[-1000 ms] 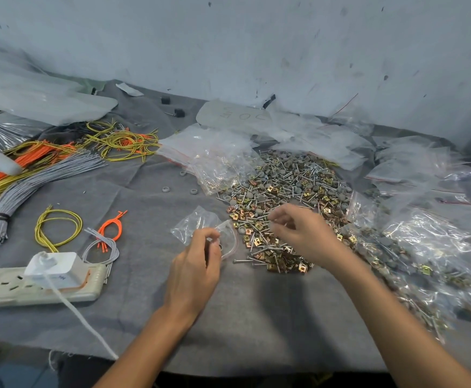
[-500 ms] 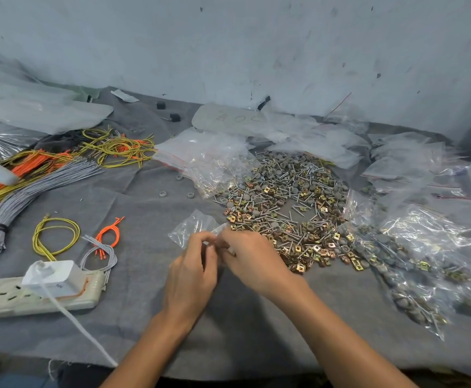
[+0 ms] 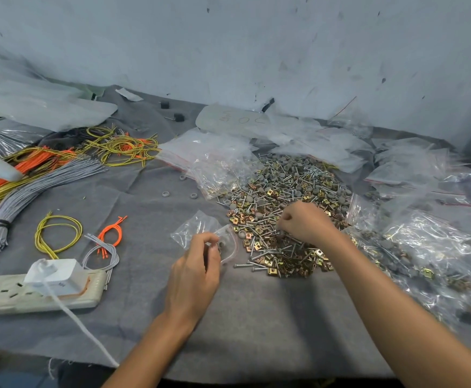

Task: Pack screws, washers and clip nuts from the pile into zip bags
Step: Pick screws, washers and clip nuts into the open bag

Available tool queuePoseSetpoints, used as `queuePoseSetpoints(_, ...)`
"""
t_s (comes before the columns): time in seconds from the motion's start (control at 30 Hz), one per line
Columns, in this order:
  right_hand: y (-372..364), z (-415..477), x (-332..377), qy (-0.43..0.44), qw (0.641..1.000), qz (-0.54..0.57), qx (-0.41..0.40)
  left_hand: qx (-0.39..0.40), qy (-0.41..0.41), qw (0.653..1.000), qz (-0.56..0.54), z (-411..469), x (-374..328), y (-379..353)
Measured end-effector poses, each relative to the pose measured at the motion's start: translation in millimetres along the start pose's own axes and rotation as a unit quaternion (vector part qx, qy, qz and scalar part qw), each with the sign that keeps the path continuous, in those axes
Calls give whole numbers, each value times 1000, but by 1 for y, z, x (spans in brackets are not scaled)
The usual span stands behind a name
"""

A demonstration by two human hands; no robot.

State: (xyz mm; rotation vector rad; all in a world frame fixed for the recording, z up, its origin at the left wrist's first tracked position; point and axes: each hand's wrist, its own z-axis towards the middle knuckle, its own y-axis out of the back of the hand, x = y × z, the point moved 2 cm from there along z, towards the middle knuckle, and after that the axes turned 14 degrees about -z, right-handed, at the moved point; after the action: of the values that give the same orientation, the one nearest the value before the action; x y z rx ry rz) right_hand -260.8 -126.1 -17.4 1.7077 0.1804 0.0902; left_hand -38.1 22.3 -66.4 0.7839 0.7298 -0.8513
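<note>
Left hand [image 3: 195,271] pinching bag [image 3: 192,228] open on desk [image 3: 256,317], right hand [image 3: 305,224] curling down into pile [image 3: 284,180], grasp unclear.

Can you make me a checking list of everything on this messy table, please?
Surface: wrinkled grey cloth.
Job's things: pile of screws, washers and clip nuts in the middle; filled bags to its right; empty bags behind.
Clutter: power strip with a white adapter; loose grey rings.
Hands: left hand pinches an open zip bag; right hand curled on the pile, contents hidden.
Cables: orange, yellow and grey wire bundles at left; white cord off the front edge.
Surroundings: scuffed pale wall.
</note>
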Motion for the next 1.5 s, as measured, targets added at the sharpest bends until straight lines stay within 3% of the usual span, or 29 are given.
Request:
queuePoseSetpoints(0.3, 6, -1, 11, 6, 999, -35, 4, 5, 6, 1000, 1, 0, 2, 1)
queuePoseSetpoints(0.43, 17, -26, 11, 10, 991, 110, -72, 4, 5, 1000, 0, 0, 2, 0)
queuePoseSetpoints(0.5, 20, -51, 26, 50, 969, 228, -84, 3, 3, 1000, 3, 0, 4, 0)
queuePoseSetpoints(0.57, 17, -72, 50, 95, 952, 278, -83, -2, -1, 1000, 1, 0, 6, 0)
queuePoseSetpoints(0.83, -17, -82, 108, 143, 973, 91, -158, 8, -13, 1000, -3, -2, 12, -1)
queuePoseSetpoints(0.97, -23, -90, 97, 145, 967, 146, -152, 5, -15, 1000, -4, -1, 12, -1)
queuePoseSetpoints(1.1, -20, -99, 41, 89, 969, 173, -155, -1, -9, 1000, 10, 0, 11, -1)
queuePoseSetpoints(1.27, -17, -92, -34, -4, 994, 54, -92, 7, 7, 1000, 14, 0, 13, -2)
queuePoseSetpoints(1.5, -28, -78, -35, 5, 999, 15, -28, 10, 5, 1000, 10, -1, 8, -2)
